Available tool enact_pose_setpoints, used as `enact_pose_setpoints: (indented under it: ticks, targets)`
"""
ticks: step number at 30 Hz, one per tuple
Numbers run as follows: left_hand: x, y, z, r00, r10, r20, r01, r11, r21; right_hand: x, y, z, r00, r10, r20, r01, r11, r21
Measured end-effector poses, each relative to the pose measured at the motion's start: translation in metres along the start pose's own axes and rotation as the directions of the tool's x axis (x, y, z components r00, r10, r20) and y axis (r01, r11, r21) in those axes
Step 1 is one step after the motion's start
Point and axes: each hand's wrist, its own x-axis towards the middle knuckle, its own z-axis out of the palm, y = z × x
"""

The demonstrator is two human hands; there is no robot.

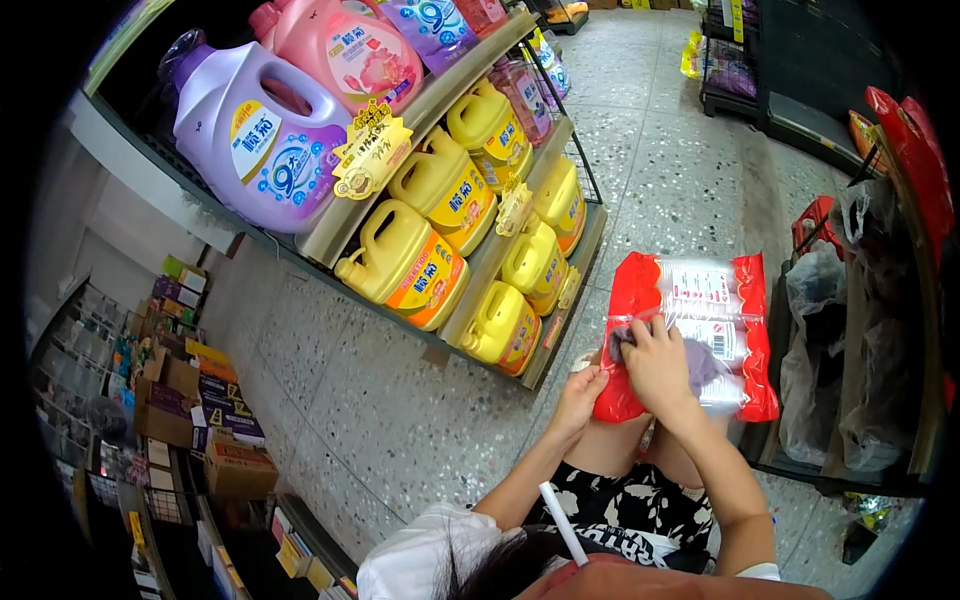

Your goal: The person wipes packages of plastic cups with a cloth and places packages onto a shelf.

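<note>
A red-and-clear plastic pack [752, 310] with white, tube-like contents and a printed label lies above my knees. My left hand [582, 392] pinches its lower left corner between thumb and fingers. On top of the pack, my right hand [657, 362] presses a bunched purple-grey cloth [705, 368] against the clear film. The fingers of that hand are curled over the cloth, and part of it spreads out to the right under the hand.
To the left, a shelf rack [450, 350] holds yellow jugs [405, 262] and a large purple detergent bottle [255, 140]. A shelf [900, 330] with clear plastic bags stands close on the right. Cardboard boxes [238, 465] are stacked at lower left. Speckled floor [660, 130] runs ahead.
</note>
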Motion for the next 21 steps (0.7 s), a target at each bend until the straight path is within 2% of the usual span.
enact_pose_setpoints:
  ticks: [4,7,11,14,18,21]
  targets:
    - [0.002,-0.001,-0.002,1.000,0.029,-0.007,-0.028,0.994,0.103,0.029,0.011,0.013,0.999,0.033,0.044,-0.027,0.992,-0.120]
    - [0.000,0.001,0.002,1.000,0.029,-0.009,-0.028,0.997,0.073,0.047,0.017,0.022,0.994,0.093,0.062,-0.080,0.980,-0.179]
    - [0.000,0.004,0.008,0.999,0.042,-0.022,-0.039,0.991,0.131,0.065,0.024,0.039,0.976,0.168,0.140,-0.134,0.966,-0.222]
    - [0.000,0.000,0.004,0.999,0.049,-0.001,-0.048,0.989,0.142,0.077,0.037,0.056,0.979,0.167,0.113,-0.124,0.942,-0.312]
    - [0.001,-0.001,0.004,0.998,0.065,-0.002,-0.064,0.989,0.137,0.089,0.048,0.074,0.967,0.214,0.135,-0.167,0.941,-0.295]
    - [0.005,-0.007,-0.004,0.999,0.044,0.018,-0.046,0.993,0.105,0.089,0.051,0.068,0.976,0.198,0.091,-0.169,0.951,-0.258]
